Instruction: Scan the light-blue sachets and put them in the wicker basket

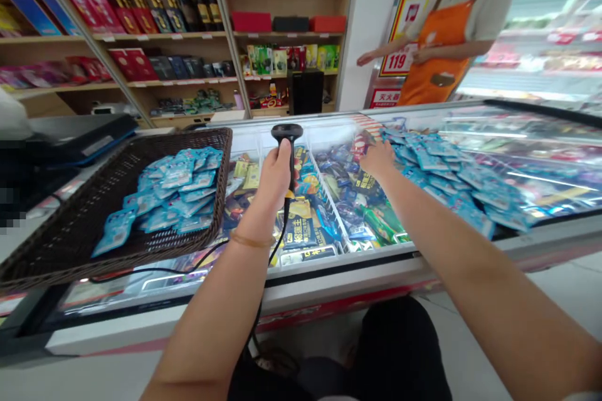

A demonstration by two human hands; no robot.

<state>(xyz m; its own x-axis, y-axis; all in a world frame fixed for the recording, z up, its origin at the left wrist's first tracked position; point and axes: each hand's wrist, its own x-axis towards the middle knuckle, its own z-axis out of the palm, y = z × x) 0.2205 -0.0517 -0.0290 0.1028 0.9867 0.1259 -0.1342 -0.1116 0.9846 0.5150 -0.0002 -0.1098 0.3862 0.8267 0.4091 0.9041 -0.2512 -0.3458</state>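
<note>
My left hand [276, 166] is wrapped round the handle of a black barcode scanner [288, 131], held upright over the chest freezer [329, 268]. From its base a black cord [285, 219] runs down. My right hand [379, 160] reaches into the freezer's open middle, fingers curled at a red packet [361, 145] that it seems to grip; blur hides the exact hold. Just right of that hand lies a heap of light-blue packets [442, 166]. More blue packets [176, 185] are piled in a dark woven basket [61, 219] to the left.
Wire dividers [329, 197] split the freezer, which holds several wrapped ice creams [301, 229]. A glass lid [540, 163] covers its right end. Beyond it stands a person in an orange apron [442, 44]. Shelves [164, 34] with boxes and bottles line the back. Dark equipment [79, 135] sits at left.
</note>
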